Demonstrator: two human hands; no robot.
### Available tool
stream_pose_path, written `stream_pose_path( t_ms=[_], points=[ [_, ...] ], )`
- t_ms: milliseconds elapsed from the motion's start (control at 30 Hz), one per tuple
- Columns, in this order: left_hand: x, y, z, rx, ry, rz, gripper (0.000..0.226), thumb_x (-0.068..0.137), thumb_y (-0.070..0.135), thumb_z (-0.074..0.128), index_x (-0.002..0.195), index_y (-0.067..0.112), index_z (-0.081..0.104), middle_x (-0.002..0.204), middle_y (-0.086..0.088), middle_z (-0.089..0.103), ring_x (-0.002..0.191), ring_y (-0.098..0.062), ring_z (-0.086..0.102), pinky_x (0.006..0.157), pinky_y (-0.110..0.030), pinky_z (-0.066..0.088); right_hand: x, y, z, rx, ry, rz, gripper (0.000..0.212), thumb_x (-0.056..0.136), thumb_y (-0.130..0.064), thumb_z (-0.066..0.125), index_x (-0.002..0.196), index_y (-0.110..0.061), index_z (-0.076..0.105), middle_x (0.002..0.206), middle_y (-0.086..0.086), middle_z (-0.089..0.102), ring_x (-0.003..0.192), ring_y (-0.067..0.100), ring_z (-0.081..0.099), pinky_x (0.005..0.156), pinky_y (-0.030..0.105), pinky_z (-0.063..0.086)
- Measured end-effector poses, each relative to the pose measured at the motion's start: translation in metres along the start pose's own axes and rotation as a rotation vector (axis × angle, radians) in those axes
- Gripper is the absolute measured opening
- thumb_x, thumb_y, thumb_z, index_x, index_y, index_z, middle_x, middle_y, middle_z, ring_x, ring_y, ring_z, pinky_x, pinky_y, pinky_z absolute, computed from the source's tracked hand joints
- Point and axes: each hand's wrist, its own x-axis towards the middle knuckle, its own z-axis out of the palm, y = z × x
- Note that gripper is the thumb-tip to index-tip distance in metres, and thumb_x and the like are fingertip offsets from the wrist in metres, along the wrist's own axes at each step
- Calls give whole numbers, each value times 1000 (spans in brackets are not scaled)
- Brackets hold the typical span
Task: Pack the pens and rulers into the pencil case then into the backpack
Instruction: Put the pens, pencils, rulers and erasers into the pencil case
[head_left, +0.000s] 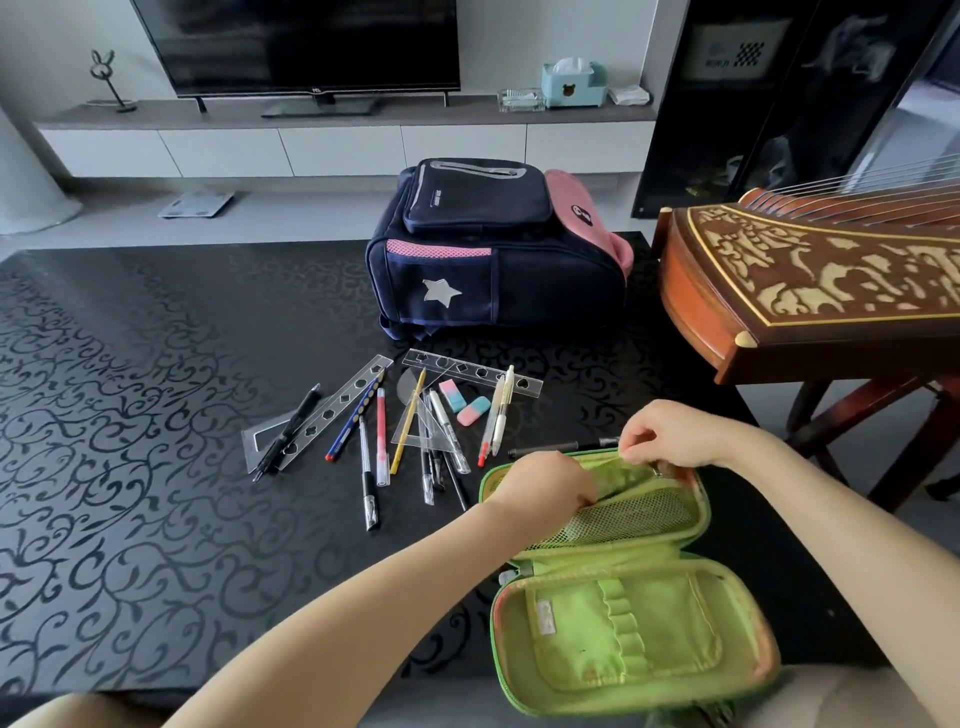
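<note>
Black table (156, 467): open pencil case (623, 623) under left hand (545, 488), right hand (670, 434).

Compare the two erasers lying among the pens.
The left eraser has squarer corners and lies steeply tilted; the right eraser has rounded corners and lies more nearly level. The left one sits farther from the pencil case, the right one nearer. Both are half pink, half teal, and neither is packed.

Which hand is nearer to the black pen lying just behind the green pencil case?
The right hand. It is at the far rim of the pencil case, right beside the black pen's tip. The left hand is lower, on the mesh pocket, nearer the person.
</note>
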Motion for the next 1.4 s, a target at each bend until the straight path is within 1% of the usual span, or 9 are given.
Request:
stream_pose_path(
  t_ms=[167,467,567,700,867,1067,1233,1300,1400],
  points=[
    [3,3,-1,83,-33,-64,19,87,-2,46,90,6,63,81,-5,53,71,-27,52,53,-31,40,2,-17,-7,-161,-18,-27,10,85,-12,62,78,-13,69,71,-1,64,54,4,55,52,15,45],
    [3,36,0,-83,354,-83,20,92,17,48,91,4,63,93,-15,59,87,-33,51,75,-41,43,-22,20,18,-66,554,96,16,91,-20,53,95,-19,69,96,-7,66,86,16,61,76,34,49],
    [18,56,-4,-112,253,-188,28,95,29,47,99,4,59,97,-15,62,89,-34,57,62,-35,39,-28,41,32,68,602,259,20,92,-25,52,103,-15,65,93,-1,64,93,23,61,76,33,45],
    [52,69,3,-88,108,-335,24,95,24,47,100,5,61,100,-12,67,88,-30,64,42,-25,26,-19,52,53,248,524,289,33,91,-31,54,76,-4,63,68,5,62,71,28,58,56,31,41],
    [75,70,2,-140,-9,-479,20,92,18,49,100,8,64,94,-4,66,72,-21,56,50,-25,36,-22,57,71,237,636,250,28,95,-28,49,83,-7,65,63,-5,52,68,22,52,50,30,30],
    [81,83,-5,-238,-52,-577,31,85,2,51,59,12,38,60,1,39,49,-13,36,43,-20,28,-23,50,82,199,739,302,25,96,-22,45,84,-8,63,69,-1,57,70,22,55,54,30,31],
    [76,87,-2,-191,0,-509,20,83,-3,50,68,9,46,62,-1,42,61,-21,50,41,-22,27,-27,45,85,196,809,280,18,91,-13,49,83,-5,64,72,3,60,67,24,56,50,28,33],
    [69,87,0,-118,68,-445,15,82,-5,49,93,4,54,73,-5,55,74,-29,58,41,-25,25,-29,42,85,184,845,260,18,91,-11,49,85,-3,64,78,6,61,69,25,56,54,30,34],
    [55,82,5,35,167,-390,39,84,-5,48,123,0,44,64,-3,50,66,-29,55,39,-26,23,-32,39,86,111,829,279,18,92,-8,46,85,-2,62,82,7,56,68,22,48,57,30,33]
  ],
)
